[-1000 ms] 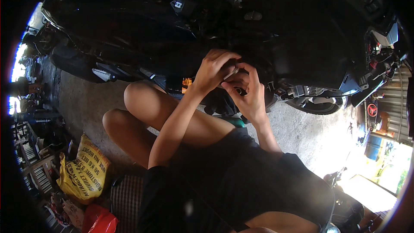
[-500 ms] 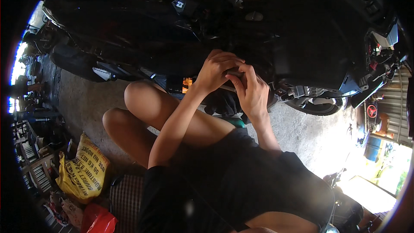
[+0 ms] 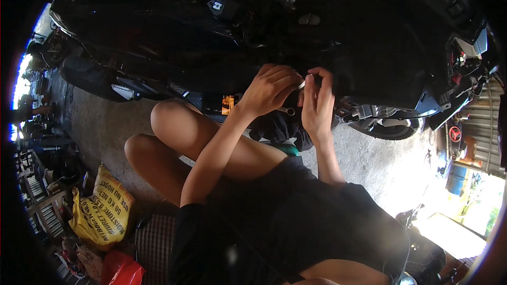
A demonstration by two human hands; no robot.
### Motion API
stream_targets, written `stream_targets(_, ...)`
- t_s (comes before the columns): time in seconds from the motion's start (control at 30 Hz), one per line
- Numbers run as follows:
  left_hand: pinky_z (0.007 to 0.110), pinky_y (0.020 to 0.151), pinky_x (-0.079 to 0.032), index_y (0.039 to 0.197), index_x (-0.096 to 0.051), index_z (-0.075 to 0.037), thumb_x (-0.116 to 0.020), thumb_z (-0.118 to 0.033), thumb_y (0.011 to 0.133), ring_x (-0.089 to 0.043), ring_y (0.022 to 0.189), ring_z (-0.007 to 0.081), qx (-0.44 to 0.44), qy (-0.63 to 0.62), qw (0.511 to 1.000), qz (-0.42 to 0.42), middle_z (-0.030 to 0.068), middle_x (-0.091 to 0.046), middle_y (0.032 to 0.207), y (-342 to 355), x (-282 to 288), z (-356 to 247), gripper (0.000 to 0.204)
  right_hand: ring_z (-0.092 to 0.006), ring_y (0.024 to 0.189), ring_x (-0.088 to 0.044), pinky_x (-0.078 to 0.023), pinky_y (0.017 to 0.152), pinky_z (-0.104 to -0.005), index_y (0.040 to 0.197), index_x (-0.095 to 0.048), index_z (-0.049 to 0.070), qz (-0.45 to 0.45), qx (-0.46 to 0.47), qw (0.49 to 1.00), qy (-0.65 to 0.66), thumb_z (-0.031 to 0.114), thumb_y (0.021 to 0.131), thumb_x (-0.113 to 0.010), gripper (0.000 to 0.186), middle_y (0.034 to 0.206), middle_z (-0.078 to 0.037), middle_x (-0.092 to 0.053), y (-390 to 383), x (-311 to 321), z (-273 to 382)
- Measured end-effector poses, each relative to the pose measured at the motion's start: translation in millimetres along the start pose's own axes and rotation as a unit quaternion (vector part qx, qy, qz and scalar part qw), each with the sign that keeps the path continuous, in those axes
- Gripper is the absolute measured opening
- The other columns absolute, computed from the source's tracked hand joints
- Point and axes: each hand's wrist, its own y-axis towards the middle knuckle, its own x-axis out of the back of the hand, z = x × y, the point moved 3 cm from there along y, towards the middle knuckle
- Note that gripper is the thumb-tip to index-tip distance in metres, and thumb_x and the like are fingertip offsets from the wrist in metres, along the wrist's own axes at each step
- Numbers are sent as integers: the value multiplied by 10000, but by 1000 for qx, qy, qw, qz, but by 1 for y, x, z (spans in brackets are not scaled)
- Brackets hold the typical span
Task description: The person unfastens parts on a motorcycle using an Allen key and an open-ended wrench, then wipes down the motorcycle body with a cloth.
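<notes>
My left hand (image 3: 272, 87) is at the centre with curled fingers, its fingertips closed on a small silvery piece (image 3: 300, 84) too small to make out clearly. My right hand (image 3: 318, 103) is just beside it, fingers bent toward that piece; what they grip is hidden. Below both hands shows the ring end of a metal spanner (image 3: 289, 111), over bunched dark cloth (image 3: 270, 127). The black bodywork of a motorbike (image 3: 369, 58) rises right behind my hands, and a small orange-lit rectangle, perhaps a screen (image 3: 227, 104), lies left of my left wrist.
My bent knees (image 3: 174, 121) are at left, over a concrete floor (image 3: 100, 126). A yellow printed sack (image 3: 100, 211), red plastic bag (image 3: 119, 269) and checked seat (image 3: 153, 243) are at lower left. A corrugated metal wall (image 3: 488, 121) and blue drum (image 3: 455, 179) stand at right.
My right hand has shifted slightly right, its index finger higher. My left hand has dropped a little. The spanner's ring end and the silvery piece now show between and below my hands.
</notes>
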Motion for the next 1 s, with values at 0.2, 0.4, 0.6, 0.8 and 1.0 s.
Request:
stream_targets(0.2, 365, 883, -440, 984, -674, -78, -654, -24, 760, -621, 1005, 235, 11, 27, 1000, -1, 47, -676, 1003, -2, 2, -1, 231, -95, 482, -490, -382, 463, -228, 1045, -409, 12, -15, -25, 989, 145, 137, 1012, -417, 130, 561, -45, -522, -11, -3, -12)
stream_targets(0.4, 351, 869, -447, 1013, -674, -89, -663, 14, 751, -615, 985, 229, 36, 18, 998, -44, 40, -665, 1051, 2, 10, 1, 282, -140, 549, -550, -421, 528, -232, 1077, -366, 46, 11, -53, 974, 220, 218, 1039, -377, 176, 653, -72, -574, -26, -12, -21)
stream_targets(0.6, 352, 871, -452, 1028, -682, -94, -669, 17, 754, -613, 976, 242, 48, 17, 998, -46, 43, -660, 1062, 1, 9, 3, 296, -105, 603, -563, -430, 596, -222, 1065, -387, 13, 53, -39, 995, 79, 100, 974, -528, 189, 691, -76, -619, -34, -9, -17)
stream_targets(0.8, 351, 874, -455, 1027, -695, -110, -663, 24, 756, -614, 980, 242, 57, -1, 998, -37, 44, -660, 1057, 0, 9, 4, 304, -135, 656, -637, -478, 629, -247, 942, -487, -23, 53, 2, 999, -3, 58, 881, -654, 195, 707, -101, -656, -25, 3, 0)
stream_targets(1.0, 367, 885, -452, 1038, -693, -103, -650, -6, 750, -606, 1010, 249, 30, 18, 999, 2, 45, -654, 1066, -4, 4, 3, 307, -265, 808, -636, -496, 690, -329, 900, -519, 2, 89, 170, 973, -130, 33, 761, -744, 266, 878, -140, -620, -14, 12, 8)
